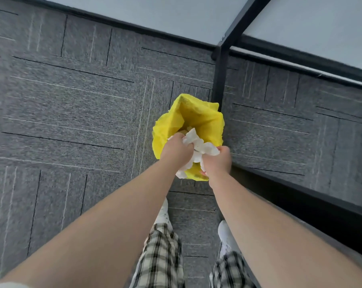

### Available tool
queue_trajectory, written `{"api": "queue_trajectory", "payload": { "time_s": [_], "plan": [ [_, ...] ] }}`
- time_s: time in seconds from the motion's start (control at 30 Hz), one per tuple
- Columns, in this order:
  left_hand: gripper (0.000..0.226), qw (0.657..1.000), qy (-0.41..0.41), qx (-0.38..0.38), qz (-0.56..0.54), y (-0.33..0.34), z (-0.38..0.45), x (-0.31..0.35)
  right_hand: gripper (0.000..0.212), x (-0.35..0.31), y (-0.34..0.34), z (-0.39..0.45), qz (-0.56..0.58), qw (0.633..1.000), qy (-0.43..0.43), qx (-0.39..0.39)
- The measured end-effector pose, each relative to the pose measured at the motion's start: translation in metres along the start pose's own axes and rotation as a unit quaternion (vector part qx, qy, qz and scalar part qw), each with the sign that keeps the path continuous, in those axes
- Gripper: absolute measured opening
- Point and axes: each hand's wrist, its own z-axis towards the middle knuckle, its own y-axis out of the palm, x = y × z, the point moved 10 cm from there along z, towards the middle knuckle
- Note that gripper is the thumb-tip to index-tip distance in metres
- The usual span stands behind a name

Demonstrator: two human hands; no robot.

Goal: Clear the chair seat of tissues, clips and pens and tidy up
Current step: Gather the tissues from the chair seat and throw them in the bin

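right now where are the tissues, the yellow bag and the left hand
tissues (198, 143): head view, on the crumpled white wad between both hands
yellow bag (198, 115): head view, on the far inside wall of its open mouth
left hand (177, 149): head view, on the back of the hand

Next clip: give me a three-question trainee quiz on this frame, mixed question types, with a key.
1. True or false: the crumpled white tissues are gripped by both the left hand and the right hand.
2. Multiple choice: the hands hover over A) a yellow plastic bin liner, B) a blue bucket, C) a cardboard box.
3. Fill in: the liner stands on grey ____ tiles, next to a black metal frame leg.

Key: 1 true; 2 A; 3 carpet.
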Motion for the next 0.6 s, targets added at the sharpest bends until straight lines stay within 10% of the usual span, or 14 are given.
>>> {"api": "queue_trajectory", "payload": {
  "time_s": [0.2, 0.6],
  "plan": [
    [0.072, 0.998, -0.006, 0.016, -0.056, 0.0, 0.008, 0.006, 0.073, 0.002, 0.004, 0.011, 0.072, 0.997, 0.005, 0.012],
    [0.063, 0.999, 0.024, 0.002, 0.042, -0.016, -0.023, 0.025, 0.052, -0.008, -0.004, -0.022, -0.003, 0.997, -0.06, -0.045]
  ]
}}
